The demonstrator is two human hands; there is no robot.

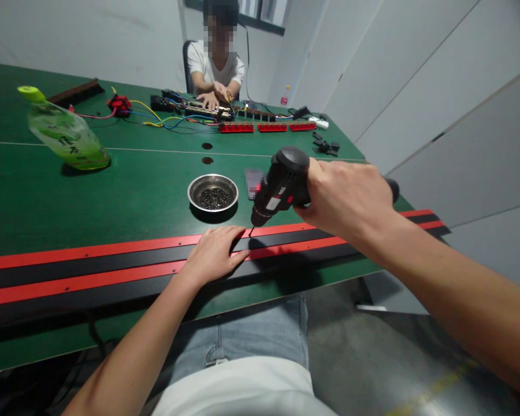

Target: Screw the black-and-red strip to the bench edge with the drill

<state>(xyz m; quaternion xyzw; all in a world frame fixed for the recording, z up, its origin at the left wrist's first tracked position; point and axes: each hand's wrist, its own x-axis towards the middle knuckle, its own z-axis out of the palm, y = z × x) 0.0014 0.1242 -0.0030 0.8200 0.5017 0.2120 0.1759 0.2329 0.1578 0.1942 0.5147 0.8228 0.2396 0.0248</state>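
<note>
My right hand [351, 190] is wrapped round the grip of a black cordless drill [279, 188], tilted with its chuck down. Its thin bit meets the far red strip [281, 229] of a long red-and-black striped panel [125, 257]. Just left of the bit, my left hand [216, 253] lies on the panel, thumb apart from the fingers and pointing right. Small dark screws or holes dot the red strips at intervals. Beyond the panel stands a round metal bowl [212, 193] holding many small dark screws.
A green bottle [67, 136] leans at the left of the green table [147, 173]. Behind the drill lies a partly blurred phone-like object [253, 184]. Across the table a person [216, 72] handles parts among wires, near red strips [273, 127] and black pieces [326, 145].
</note>
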